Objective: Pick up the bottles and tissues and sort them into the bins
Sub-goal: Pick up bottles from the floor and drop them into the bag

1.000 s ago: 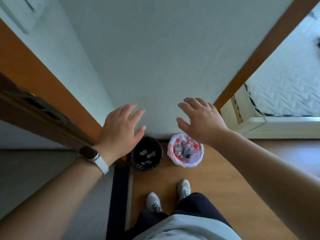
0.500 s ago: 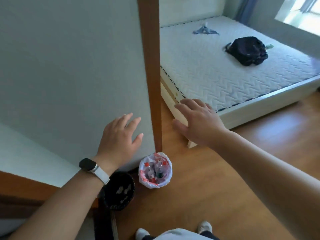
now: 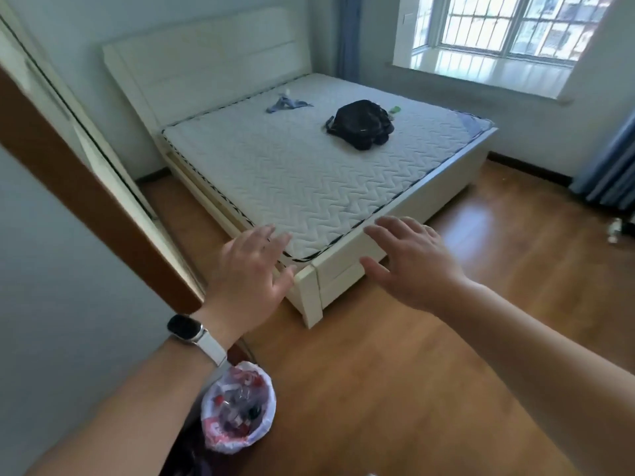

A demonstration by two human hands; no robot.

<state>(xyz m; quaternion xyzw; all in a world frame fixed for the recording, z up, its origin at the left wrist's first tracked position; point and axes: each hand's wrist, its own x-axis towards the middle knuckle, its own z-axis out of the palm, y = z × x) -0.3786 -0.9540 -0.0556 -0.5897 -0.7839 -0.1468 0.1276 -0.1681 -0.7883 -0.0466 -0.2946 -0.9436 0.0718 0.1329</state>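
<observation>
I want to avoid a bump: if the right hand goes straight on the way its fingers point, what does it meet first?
Probably the bed frame corner: the open right hand points there, with the mattress just beyond. Depth is unclear.

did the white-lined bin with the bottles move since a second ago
No. The white-lined bin still sits on the floor by the doorframe; only the camera turned toward the bed.

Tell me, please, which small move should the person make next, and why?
Probably step toward the small bottle-like item on the floor at far right. Both the left hand and right hand are open and empty, and the white-lined bin already holds bottles.
</observation>
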